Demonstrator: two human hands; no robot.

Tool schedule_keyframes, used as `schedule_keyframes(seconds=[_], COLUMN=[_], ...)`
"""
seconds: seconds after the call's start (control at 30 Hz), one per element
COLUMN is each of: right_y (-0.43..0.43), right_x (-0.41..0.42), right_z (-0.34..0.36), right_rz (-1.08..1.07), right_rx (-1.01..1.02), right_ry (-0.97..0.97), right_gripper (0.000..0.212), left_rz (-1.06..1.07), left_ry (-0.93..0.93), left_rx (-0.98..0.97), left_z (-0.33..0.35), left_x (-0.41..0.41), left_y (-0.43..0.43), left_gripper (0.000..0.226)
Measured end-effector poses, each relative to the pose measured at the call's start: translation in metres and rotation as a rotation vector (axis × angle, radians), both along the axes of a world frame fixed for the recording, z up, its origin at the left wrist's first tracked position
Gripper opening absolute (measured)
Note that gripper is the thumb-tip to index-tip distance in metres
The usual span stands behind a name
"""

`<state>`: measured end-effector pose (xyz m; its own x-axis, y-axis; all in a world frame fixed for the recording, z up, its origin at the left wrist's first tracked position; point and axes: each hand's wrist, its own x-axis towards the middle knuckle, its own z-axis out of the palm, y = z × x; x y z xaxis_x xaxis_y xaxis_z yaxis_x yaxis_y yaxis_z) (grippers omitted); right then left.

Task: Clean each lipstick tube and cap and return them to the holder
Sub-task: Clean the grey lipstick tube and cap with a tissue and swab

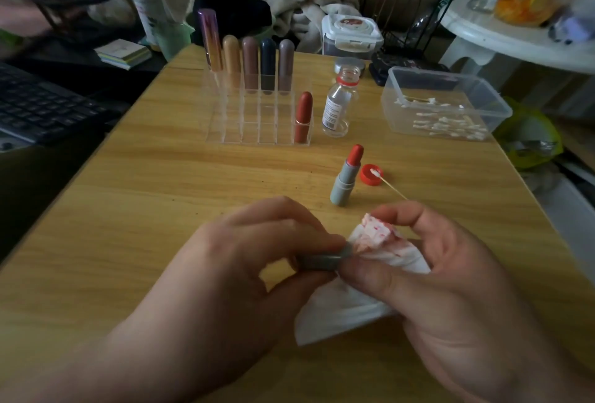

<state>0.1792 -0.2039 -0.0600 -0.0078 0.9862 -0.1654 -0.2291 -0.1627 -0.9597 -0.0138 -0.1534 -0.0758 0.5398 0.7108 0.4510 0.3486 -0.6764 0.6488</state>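
My left hand [244, 261] grips a grey lipstick cap [323, 261] lying sideways near the table's front. My right hand [450, 274] holds a white tissue [380, 251] stained red and presses a twisted end of it against the cap's open mouth. Just beyond the hands an uncapped grey lipstick tube [347, 177] with a red bullet stands upright on the wooden table [135, 209]. Farther back, the clear acrylic holder [257, 122] carries several capped lipsticks in its back row and a red lipstick [303, 117] at its front right.
A red bottle cap [371, 174] with a cotton swab [391, 185] resting in it lies right of the tube. A small clear bottle [338, 103] stands open beside the holder. A clear tub of cotton swabs [446, 105] sits at the right; a keyboard [38, 106] at the left.
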Motion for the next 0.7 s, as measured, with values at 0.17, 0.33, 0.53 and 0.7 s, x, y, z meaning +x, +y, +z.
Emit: schedule_keyframes(seconds=[0.17,0.33,0.53,0.7], right_y=[-0.008,-0.017,-0.004,0.003], right_x=[-0.007,-0.012,-0.005,0.003], right_z=[0.009,-0.003,-0.001,-0.006], right_rz=[-0.145,-0.183,0.016,0.103], right_rx=[0.263,0.507,0.072,-0.071], right_ry=[-0.396,-0.621,-0.151,0.311], right_gripper=[0.045,0.049,0.041,0.053], left_rz=[-0.125,-0.276,-0.054,0.026], left_ry=[-0.239,-0.364,-0.374,-0.053], left_rx=[-1.114,-1.468,-0.991,-0.028], left_z=[0.013,0.012,0.002,-0.010], left_x=[-0.004,0.005,0.009,0.000], left_y=[0.011,0.005,-0.003,-0.006], left_gripper=[0.043,0.042,0.019,0.023])
